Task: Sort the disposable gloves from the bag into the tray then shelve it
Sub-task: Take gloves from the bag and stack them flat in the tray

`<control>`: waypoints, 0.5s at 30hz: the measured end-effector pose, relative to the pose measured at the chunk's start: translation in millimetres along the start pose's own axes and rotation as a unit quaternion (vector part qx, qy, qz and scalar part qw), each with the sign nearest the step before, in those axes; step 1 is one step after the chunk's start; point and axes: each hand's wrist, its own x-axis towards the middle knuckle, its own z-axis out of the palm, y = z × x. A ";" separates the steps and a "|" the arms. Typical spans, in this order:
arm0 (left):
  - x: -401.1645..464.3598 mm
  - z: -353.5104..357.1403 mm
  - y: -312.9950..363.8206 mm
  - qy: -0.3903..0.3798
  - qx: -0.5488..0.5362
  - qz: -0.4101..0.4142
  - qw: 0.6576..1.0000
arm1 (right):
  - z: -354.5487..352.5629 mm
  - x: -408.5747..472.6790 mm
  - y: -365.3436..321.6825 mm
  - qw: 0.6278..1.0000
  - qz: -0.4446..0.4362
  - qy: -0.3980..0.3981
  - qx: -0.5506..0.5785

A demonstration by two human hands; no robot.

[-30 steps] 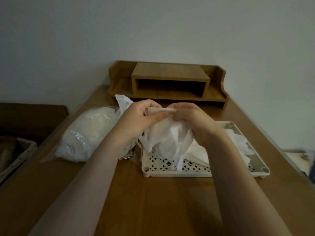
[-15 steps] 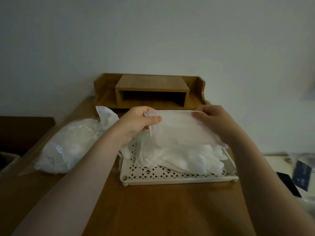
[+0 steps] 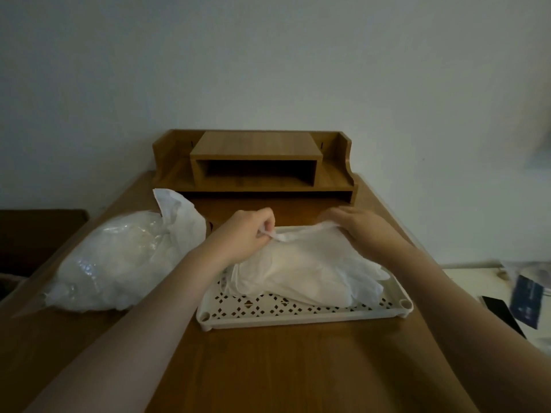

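A white perforated tray lies on the wooden table, holding a flat pile of white disposable gloves. My left hand pinches the cuff edge of the top glove at the tray's far left. My right hand holds the same glove's cuff at the far right, laid low over the pile. A clear plastic bag with more gloves inside lies on the table to the left of the tray, its mouth open toward the shelf. A small wooden desk shelf stands against the wall behind the tray.
The wooden table stretches toward me below the tray. A dark phone and a blue packet lie on a white surface at the right. A dark piece of furniture stands at the left.
Both hands spread the glove apart, then lowered it from mid-air down onto the pile in the tray.
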 end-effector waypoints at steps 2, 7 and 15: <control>-10.3 2.5 -2.9 -0.037 0.026 0.004 0.999 | 6.0 -14.4 -3.2 0.999 -0.009 -0.032 0.009; -34.5 10.6 -4.4 -0.068 0.093 0.032 0.993 | 11.1 -46.5 -8.0 0.989 0.040 -0.134 0.044; -50.9 32.2 -7.0 -0.043 0.148 0.005 0.988 | 24.2 -52.5 -21.0 0.967 0.126 -0.199 0.094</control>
